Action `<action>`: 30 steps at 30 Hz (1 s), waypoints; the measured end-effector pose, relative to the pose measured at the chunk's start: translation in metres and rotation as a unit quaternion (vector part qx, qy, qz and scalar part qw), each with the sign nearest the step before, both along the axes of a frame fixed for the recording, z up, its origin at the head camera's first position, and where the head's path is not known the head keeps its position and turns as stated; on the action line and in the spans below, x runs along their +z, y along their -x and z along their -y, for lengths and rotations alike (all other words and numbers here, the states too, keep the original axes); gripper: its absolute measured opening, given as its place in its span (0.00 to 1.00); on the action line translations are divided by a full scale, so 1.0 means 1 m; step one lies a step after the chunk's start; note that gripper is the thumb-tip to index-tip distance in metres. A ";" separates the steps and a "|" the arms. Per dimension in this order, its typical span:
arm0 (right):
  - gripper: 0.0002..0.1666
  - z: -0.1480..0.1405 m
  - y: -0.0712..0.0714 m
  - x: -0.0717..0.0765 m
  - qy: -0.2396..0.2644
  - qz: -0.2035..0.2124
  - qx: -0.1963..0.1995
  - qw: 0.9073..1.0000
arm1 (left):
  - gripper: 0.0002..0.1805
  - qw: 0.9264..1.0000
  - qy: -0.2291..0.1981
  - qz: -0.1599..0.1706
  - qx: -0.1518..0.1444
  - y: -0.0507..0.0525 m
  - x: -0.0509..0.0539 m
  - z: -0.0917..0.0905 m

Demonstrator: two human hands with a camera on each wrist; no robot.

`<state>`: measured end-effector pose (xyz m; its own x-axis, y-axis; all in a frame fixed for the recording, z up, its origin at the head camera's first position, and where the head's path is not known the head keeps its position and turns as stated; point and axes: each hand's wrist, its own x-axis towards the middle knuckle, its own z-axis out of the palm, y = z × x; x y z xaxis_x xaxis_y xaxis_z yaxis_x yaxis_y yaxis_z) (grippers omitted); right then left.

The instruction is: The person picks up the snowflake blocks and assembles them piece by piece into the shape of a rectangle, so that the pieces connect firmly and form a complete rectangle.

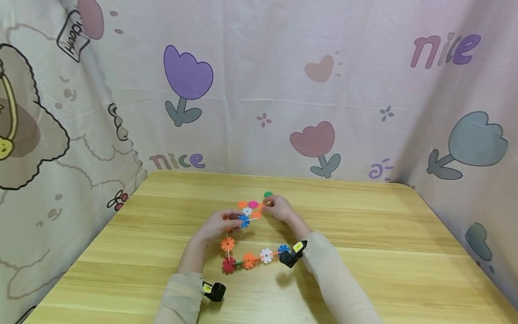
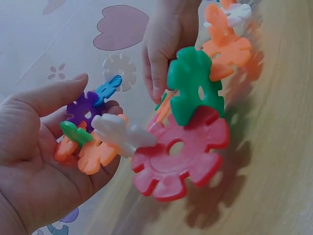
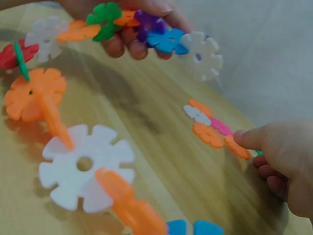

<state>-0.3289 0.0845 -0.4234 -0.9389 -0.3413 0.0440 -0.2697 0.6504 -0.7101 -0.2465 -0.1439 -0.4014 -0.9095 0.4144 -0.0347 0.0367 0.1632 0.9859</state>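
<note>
My left hand (image 1: 218,225) holds a chain of slotted plastic discs joined edge to edge. Around its fingers are a purple disc (image 2: 87,111), a blue disc (image 3: 168,41), and orange and green discs; a white disc (image 3: 201,56) forms the free end. From the hand the chain runs down to a red disc (image 1: 229,265), then right past orange and white discs. Farther back, my right hand (image 1: 281,208) has its thumb and fingertips at a loose orange disc (image 3: 237,146), seemingly pinching it. Beside it lie a pink disc (image 3: 222,127), a white disc (image 3: 196,115) and more orange ones.
A green disc (image 1: 268,195) lies just beyond the right hand. The chain's other end, with a blue disc (image 1: 283,249), lies under the right wrist's black camera (image 1: 292,254). Printed curtains (image 1: 251,99) stand behind the wooden table (image 1: 364,225).
</note>
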 end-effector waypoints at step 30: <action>0.09 -0.021 -0.012 0.003 0.022 0.030 -0.051 0.998 | 0.20 1.000 0.001 -0.007 -0.001 -0.002 -0.001 -0.006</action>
<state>-0.3167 0.1052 -0.4207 -0.9703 -0.2418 0.0002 -0.1596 0.6399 -0.7517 -0.2447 -0.1384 -0.4021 -0.9088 0.4167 -0.0229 0.0505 0.1644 0.9851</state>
